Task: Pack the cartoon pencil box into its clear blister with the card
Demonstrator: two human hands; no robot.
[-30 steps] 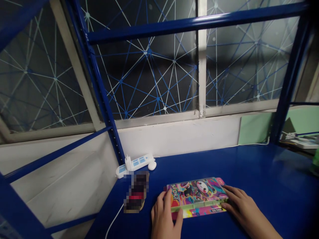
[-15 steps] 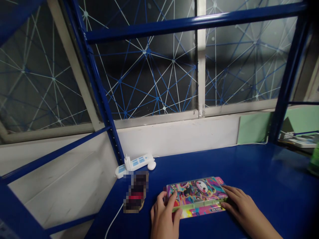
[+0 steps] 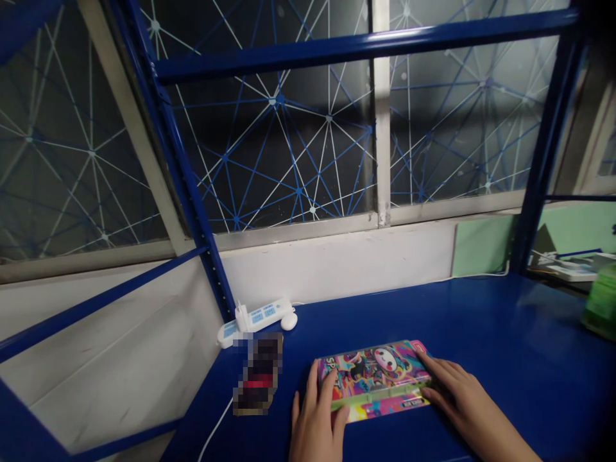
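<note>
A colourful pencil box (image 3: pixel 375 375) with a cartoon face on its lid lies flat on the blue table, between my two hands. A pale green strip runs along its near side. My left hand (image 3: pixel 317 414) is at the left end, with a fingertip on the lid and the thumb at the near edge. My right hand (image 3: pixel 455 391) holds the right end, fingers along the far right corner and thumb at the near corner. The undersides of both hands' fingers are partly hidden.
A white power strip (image 3: pixel 262 316) with a plug stands at the back left, beside a small white rounded object (image 3: pixel 289 321). A blurred-out flat item (image 3: pixel 260 378) with a white cable lies left of the box. A green bottle (image 3: pixel 600 301) is at far right. Blue frame posts (image 3: pixel 543 154) border the table.
My left fingers have straightened and reach farther along the box's left end. The right fingers have slid slightly forward at the right end. The whole view has shifted a little.
</note>
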